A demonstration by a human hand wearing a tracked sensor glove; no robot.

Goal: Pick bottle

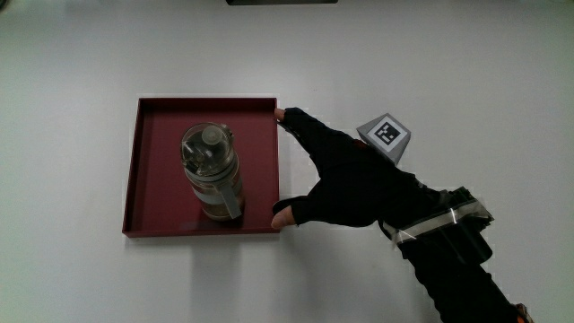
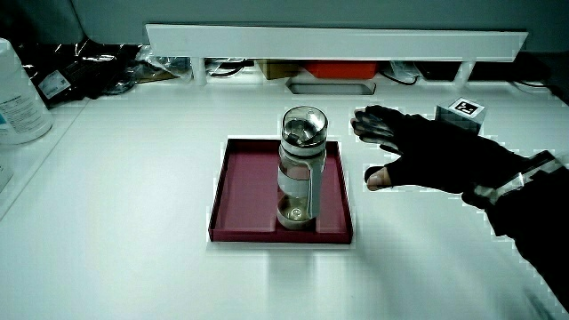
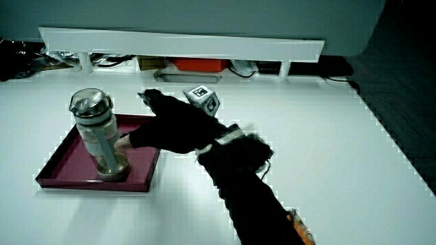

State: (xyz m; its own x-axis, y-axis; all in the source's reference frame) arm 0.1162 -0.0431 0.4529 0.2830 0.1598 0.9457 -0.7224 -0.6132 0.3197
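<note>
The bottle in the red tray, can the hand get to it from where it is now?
Probably yes. The hand is open beside the tray, fingers spread toward the bottle, which stands upright and alone in it. Only the tray's low rim lies between them, and nothing else blocks the way.

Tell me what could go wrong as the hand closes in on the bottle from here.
1. The bottle is tall and narrow, standing upright in the red tray; a push from the open hand before the fingers wrap it might tip it.
2. The hand sits beside the tray with fingertips at the raised rim, so they could catch on it and drag the tray.
3. The bottle's clear, smooth wall may slip in the glove.
</note>
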